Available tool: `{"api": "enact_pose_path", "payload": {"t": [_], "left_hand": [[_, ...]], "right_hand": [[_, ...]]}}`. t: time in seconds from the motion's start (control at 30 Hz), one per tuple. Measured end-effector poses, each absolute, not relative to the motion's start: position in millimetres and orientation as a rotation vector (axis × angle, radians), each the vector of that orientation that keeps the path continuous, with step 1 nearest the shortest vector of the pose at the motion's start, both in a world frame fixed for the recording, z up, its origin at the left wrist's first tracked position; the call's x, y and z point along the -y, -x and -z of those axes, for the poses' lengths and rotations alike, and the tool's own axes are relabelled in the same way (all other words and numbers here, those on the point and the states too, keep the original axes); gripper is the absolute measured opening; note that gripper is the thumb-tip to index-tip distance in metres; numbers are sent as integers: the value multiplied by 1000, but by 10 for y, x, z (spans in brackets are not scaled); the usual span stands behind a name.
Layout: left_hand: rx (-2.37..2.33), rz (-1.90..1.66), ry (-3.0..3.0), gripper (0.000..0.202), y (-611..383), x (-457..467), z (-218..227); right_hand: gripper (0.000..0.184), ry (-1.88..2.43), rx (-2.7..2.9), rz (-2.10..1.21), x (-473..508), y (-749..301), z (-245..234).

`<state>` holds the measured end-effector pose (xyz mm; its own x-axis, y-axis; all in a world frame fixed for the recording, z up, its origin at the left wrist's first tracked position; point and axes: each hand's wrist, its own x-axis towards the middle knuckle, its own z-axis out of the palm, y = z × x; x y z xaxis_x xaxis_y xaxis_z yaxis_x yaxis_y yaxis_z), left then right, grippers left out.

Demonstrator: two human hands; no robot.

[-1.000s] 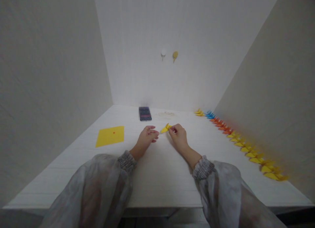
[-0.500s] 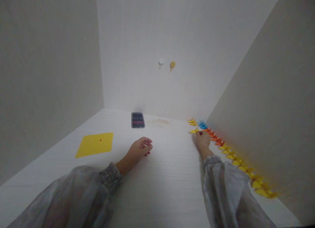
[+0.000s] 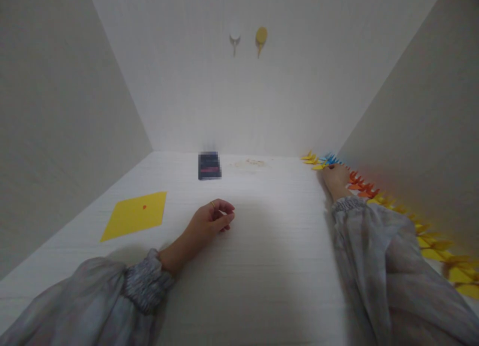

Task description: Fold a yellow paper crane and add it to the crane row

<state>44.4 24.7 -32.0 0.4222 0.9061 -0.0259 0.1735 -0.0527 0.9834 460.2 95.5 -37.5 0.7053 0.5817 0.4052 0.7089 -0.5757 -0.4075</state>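
Note:
My right hand (image 3: 336, 179) reaches to the back right and pinches a small yellow origami crane (image 3: 318, 167) low at the tabletop. Blue origami cranes (image 3: 329, 159) stand just behind it, and another yellow crane (image 3: 309, 156) lies to their left. From there, orange cranes (image 3: 362, 185) and yellow cranes (image 3: 436, 246) run in a row toward me along the right wall, partly hidden by my wrist and sleeve. My left hand (image 3: 213, 219) hovers over or rests on the middle of the table, loosely curled. Its thumb and fingertips are slightly apart, with nothing seen between them.
A yellow paper sheet (image 3: 134, 216) with a small red dot lies on the left. A dark, blurred-out rectangular object (image 3: 209, 165) sits near the back wall. One white hook (image 3: 235, 35) and one yellowish hook (image 3: 261, 36) are on that wall. Walls stand left and right.
The view has tilted down and come closer. My right hand has moved the yellow crane nearer to the blue cranes. My left hand stays about where it was, its fingertips a little closer together.

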Motion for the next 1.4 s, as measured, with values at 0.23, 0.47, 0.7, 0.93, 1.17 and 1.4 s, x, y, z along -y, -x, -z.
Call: {"api": "enact_pose_path", "payload": {"t": [0.23, 0.47, 0.7, 0.93, 1.17, 1.4], "left_hand": [[-1022, -789, -1531, 21, -459, -226, 306], [-1022, -791, -1526, 22, -454, -226, 299], [-1008, -798, -1519, 22, -458, -230, 306], [-1012, -795, -1527, 23, -465, -230, 292], [-1001, -801, -1531, 23, -453, -242, 314], [-993, -806, -1521, 21, -446, -250, 318]], "right_hand": [[31, 2420, 928, 236, -1062, -4605, 394], [32, 2420, 951, 224, -1047, -4520, 350], [31, 2444, 985, 223, -1037, -4510, 332], [30, 2477, 952, 239, -1046, -4494, 310], [29, 2480, 967, 246, -1042, -4487, 309], [28, 2469, 931, 234, -1069, -4491, 292]]}}
